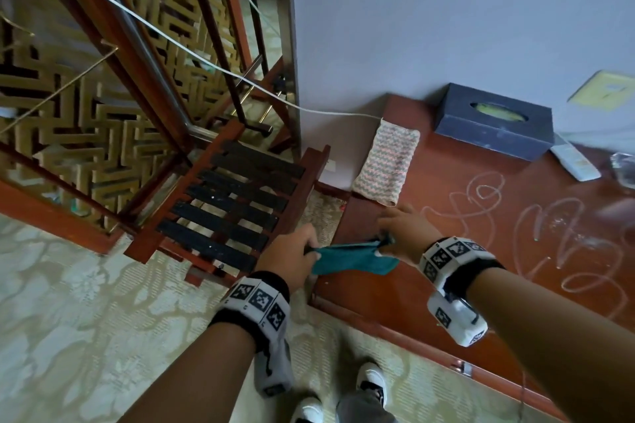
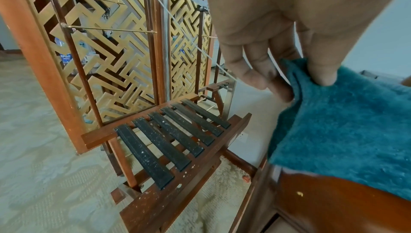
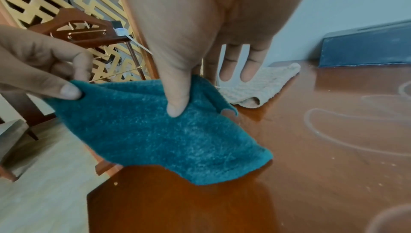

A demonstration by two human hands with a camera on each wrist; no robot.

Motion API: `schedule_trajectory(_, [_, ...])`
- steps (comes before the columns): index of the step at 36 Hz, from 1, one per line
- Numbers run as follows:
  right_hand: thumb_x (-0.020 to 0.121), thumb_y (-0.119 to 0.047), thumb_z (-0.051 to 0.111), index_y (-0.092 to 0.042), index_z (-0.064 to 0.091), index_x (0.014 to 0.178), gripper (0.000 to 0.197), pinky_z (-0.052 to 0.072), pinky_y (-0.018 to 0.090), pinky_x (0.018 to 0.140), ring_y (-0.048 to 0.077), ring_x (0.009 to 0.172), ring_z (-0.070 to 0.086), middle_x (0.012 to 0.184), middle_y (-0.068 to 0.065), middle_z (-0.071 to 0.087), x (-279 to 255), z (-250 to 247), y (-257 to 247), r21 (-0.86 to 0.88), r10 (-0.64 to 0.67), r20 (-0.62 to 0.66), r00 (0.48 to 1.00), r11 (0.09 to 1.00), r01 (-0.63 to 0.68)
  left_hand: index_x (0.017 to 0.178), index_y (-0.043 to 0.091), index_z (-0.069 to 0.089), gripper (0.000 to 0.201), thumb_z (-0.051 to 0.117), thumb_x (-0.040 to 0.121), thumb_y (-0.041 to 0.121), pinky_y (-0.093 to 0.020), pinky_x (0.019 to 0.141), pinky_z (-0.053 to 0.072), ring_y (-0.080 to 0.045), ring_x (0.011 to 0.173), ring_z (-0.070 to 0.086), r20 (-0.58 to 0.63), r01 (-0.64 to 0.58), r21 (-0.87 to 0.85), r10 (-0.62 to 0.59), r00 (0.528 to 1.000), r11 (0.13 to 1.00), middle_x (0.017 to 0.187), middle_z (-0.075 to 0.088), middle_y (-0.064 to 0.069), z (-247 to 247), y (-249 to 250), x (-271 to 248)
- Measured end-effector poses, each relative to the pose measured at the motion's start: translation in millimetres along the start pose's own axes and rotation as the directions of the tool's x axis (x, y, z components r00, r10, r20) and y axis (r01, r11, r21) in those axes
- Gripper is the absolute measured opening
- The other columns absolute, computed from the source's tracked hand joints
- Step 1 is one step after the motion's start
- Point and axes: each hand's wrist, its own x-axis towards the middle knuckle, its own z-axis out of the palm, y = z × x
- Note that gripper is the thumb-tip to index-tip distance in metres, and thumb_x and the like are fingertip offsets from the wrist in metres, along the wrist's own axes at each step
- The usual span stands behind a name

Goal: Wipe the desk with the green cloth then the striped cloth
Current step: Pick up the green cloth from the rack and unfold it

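Green cloth [image 1: 350, 259] hangs stretched between both hands over the near left corner of the counter [image 1: 429, 189], its lower hem drooping onto the reddish wood; the left hand [image 1: 287, 259] pinches one end out past the counter's edge, thumb pressed on top and fingers curled underneath, while the right hand [image 1: 405, 235] pinches the other end above the counter, thumb on the near face and, as the right wrist view shows, at least two other fingers held straight behind the fabric. It is a small teal-green terry piece with a fluffy nap and a stitched hem, folded into soft creases where each thumb presses. Striped cloth [image 1: 386, 163] lies flat on the counter's far left end, well beyond the right hand, a knitted oblong with pink and pale zigzag rows, one short end curling up. White scribbled loops [image 1: 481, 196] mark the wood to the right of the hands. A dark blue tissue box [image 1: 494, 125] sits against the wall, and a white remote [image 1: 574, 160] lies beside it. The counter's right end runs out of the head view, and an object at that edge is too blurred to identify
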Motion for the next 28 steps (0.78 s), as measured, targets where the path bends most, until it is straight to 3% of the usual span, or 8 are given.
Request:
schedule_trajectory(2, [0.079, -0.039, 0.071, -0.022, 0.053, 0.081, 0.025, 0.043, 0.033, 0.079, 0.017, 0.099, 0.044, 0.096, -0.006, 0.054, -6.6, -5.7, -0.7, 0.069, 0.049, -0.018, 0.999, 0.996, -0.048, 0.078, 0.026, 0.041, 0.019, 0.057, 0.088, 0.026, -0.035, 0.066, 0.052, -0.018, 0.071, 0.058, 0.004, -0.025, 0.008, 0.025, 1.0, 1.0, 0.075, 0.058, 0.004, -5.4, 4.2, 0.1])
schedule_trajectory(4, [0.081, -0.034, 0.072, -0.022, 0.05, 0.082, 0.025, 0.045, 0.031, 0.071, 0.021, 0.089, 0.054, 0.093, 0.0, 0.06, -13.0, -11.5, 0.1, 0.136, 0.089, -0.028, 0.996, 0.987, -0.084, 0.078, 0.025, 0.04, 0.02, 0.057, 0.088, 0.026, -0.033, 0.065, 0.049, -0.019, 0.07, 0.057, 0.021, -0.06, 0.012, 0.059, 0.998, 0.998, 0.076, 0.058, 0.004, -11.5, 10.8, -0.6])
schedule_trajectory(7, [0.084, -0.029, 0.069, -0.023, 0.044, 0.084, 0.026, 0.04, 0.029, 0.065, 0.02, 0.079, 0.053, 0.087, 0.001, 0.058, -24.6, -19.7, 3.2, 0.175, 0.115, -0.057, 0.992, 0.979, -0.104, 0.078, 0.025, 0.039, 0.02, 0.056, 0.089, 0.023, -0.031, 0.061, 0.044, -0.02, 0.067, 0.054, 0.022, -0.119, -0.017, 0.119, 0.993, 0.993, 0.073, 0.057, 0.002, -20.4, 21.7, -1.4])
schedule_trajectory(10, [0.087, -0.023, 0.065, -0.025, 0.041, 0.093, 0.025, 0.038, 0.029, 0.067, 0.02, 0.08, 0.054, 0.088, -0.003, 0.054, -38.7, -25.5, 7.3, 0.246, 0.117, -0.087, 0.989, 0.965, -0.092, 0.078, 0.025, 0.037, 0.023, 0.055, 0.089, 0.02, -0.033, 0.063, 0.044, -0.022, 0.065, 0.051, 0.011, -0.19, -0.033, 0.191, 0.982, 0.981, 0.068, 0.051, 0.002, -27.7, 34.3, -1.5])
schedule_trajectory(15, [0.091, -0.02, 0.06, -0.021, 0.045, 0.117, 0.029, 0.044, 0.031, 0.077, 0.017, 0.087, 0.054, 0.099, -0.006, 0.05, -66.9, -39.3, 13.5, 0.318, 0.11, -0.114, 0.987, 0.946, -0.069, 0.082, 0.025, 0.041, 0.019, 0.053, 0.092, 0.014, -0.033, 0.067, 0.043, -0.02, 0.074, 0.054, -0.021, -0.311, -0.04, 0.311, 0.95, 0.95, 0.082, 0.058, 0.0, -39.1, 56.4, -1.1])
schedule_trajectory(19, [0.09, -0.021, 0.063, -0.014, 0.054, 0.116, 0.028, 0.039, 0.028, 0.078, 0.018, 0.09, 0.051, 0.097, -0.003, 0.051, -84.8, -50.0, 21.6, 0.304, 0.137, -0.142, 0.98, 0.949, -0.089, 0.082, 0.02, 0.042, 0.017, 0.053, 0.09, 0.009, -0.034, 0.069, 0.045, -0.022, 0.076, 0.056, -0.037, -0.372, -0.041, 0.371, 0.928, 0.927, 0.083, 0.061, -0.004, -42.9, 70.4, 1.0])
schedule_trajectory(25, [0.091, -0.02, 0.062, -0.006, 0.064, 0.103, 0.019, 0.034, 0.025, 0.072, 0.028, 0.095, 0.057, 0.096, 0.004, 0.056, -120.8, -65.0, 41.7, 0.318, 0.201, -0.261, 0.944, 0.941, -0.113, 0.077, 0.022, 0.045, 0.023, 0.059, 0.085, 0.006, -0.029, 0.071, 0.042, -0.017, 0.081, 0.055, -0.064, -0.469, -0.003, 0.468, 0.881, 0.883, 0.082, 0.057, 0.005, -41.5, 96.4, 9.0])
schedule_trajectory(28, [0.093, -0.022, 0.058, -0.005, 0.068, 0.106, 0.024, 0.039, 0.027, 0.08, 0.028, 0.101, 0.056, 0.103, 0.008, 0.059, -136.2, -71.6, 56.1, 0.346, 0.268, -0.312, 0.912, 0.926, -0.153, 0.077, 0.02, 0.046, 0.021, 0.06, 0.084, 0.007, -0.032, 0.073, 0.045, -0.019, 0.083, 0.058, -0.073, -0.483, 0.009, 0.483, 0.873, 0.875, 0.085, 0.061, -0.001, -39.0, 114.7, 12.1])
